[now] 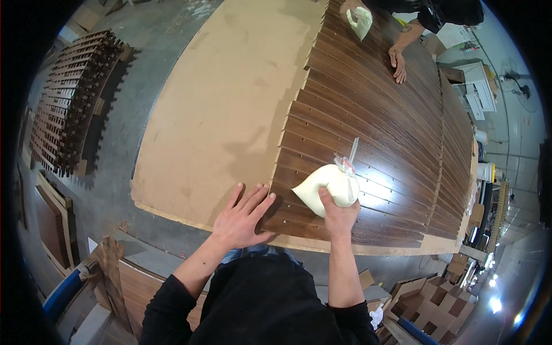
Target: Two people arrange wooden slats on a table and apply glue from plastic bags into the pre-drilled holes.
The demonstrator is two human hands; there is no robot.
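My right hand (340,217) grips a plump plastic piping bag (323,183) of pale cream paste. Its pointed tip faces left, just over the dark brown wood boards (368,152), and its gathered top is tied. Small round holes dot the boards near their left ends. My left hand (246,214) lies flat with fingers spread at the near left corner of the boards, partly over the tan table panel (218,103). Across the boards, another person holds a similar cream-filled bag (361,24) in one hand and lays the other hand (397,62) on the wood.
A stack of slatted dark wood pieces (72,100) stands on the grey floor (146,95) to the left. Boards (52,221) lean at lower left. Cardboard (434,307) sits at lower right, and white buckets (486,172) stand beyond the table's right side.
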